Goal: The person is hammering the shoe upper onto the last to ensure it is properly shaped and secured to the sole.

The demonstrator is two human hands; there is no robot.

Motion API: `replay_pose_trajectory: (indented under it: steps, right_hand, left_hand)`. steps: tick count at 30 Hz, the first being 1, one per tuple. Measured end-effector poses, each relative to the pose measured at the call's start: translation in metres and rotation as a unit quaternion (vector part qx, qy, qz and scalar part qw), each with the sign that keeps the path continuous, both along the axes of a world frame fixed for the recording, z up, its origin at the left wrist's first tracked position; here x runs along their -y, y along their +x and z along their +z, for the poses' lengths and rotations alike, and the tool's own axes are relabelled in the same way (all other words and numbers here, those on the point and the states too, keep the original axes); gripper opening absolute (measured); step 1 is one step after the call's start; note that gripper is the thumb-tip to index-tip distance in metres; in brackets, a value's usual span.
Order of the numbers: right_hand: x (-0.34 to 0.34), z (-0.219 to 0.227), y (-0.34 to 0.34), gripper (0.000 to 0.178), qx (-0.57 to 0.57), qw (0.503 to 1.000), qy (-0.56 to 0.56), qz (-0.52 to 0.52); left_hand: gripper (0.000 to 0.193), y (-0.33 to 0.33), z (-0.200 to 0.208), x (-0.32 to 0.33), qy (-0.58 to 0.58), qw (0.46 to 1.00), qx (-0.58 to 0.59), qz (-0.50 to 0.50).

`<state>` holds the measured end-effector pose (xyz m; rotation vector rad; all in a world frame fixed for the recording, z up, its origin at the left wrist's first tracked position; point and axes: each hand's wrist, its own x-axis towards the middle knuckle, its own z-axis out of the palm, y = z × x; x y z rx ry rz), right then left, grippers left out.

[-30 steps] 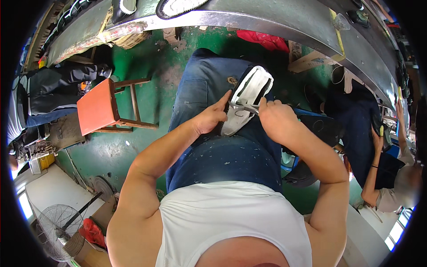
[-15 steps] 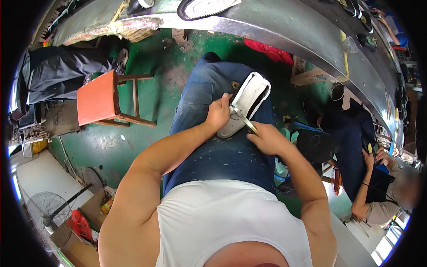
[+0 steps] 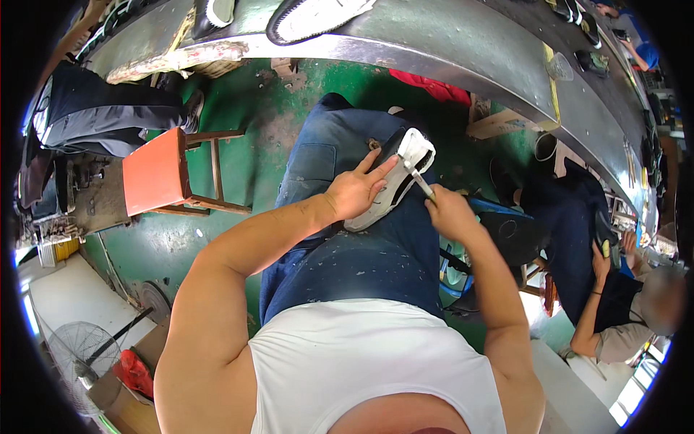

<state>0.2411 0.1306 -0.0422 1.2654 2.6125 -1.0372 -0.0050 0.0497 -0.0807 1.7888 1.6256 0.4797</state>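
Note:
A grey and black shoe [image 3: 383, 200] with a white upper edge lies slantwise across my lap, its white end pointing away from me. My left hand [image 3: 359, 191] rests over its left side, with fingers stretched and spread toward the white part. In my right hand [image 3: 452, 214] is a slim hand tool [image 3: 422, 181] with a pale shaft and a small metal head. The tool's head meets the white part of the shoe. Its exact kind is too small to make out.
A long metal workbench [image 3: 434, 58] curves across the far side, with a white-soled shoe [image 3: 318, 18] on it. An orange-topped stool [image 3: 153, 171] stands at left, near another person's legs. A co-worker [image 3: 600, 311] sits at right. A wire fan [image 3: 79, 354] is at lower left.
My left hand has gone from a closed grip at the shoe's edge to spread fingers across it. My right hand and the tool have moved slightly up and right, toward the white end.

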Motion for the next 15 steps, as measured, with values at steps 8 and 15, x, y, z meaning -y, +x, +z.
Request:
replay_pose_trajectory:
  steps: [8,15]
  right_hand:
    - [-0.027,0.012,-0.031,0.031,-0.075,0.997,-0.016,-0.032]
    - [-0.016,0.030,-0.025,0.037,-0.034,0.985,-0.157,-0.059]
  left_hand:
    - [0.066,-0.005,0.032,-0.023,-0.030,0.994,-0.096,-0.040]
    - [0.077,0.013,-0.051,0.037,-0.087,0.956,0.160,0.232]
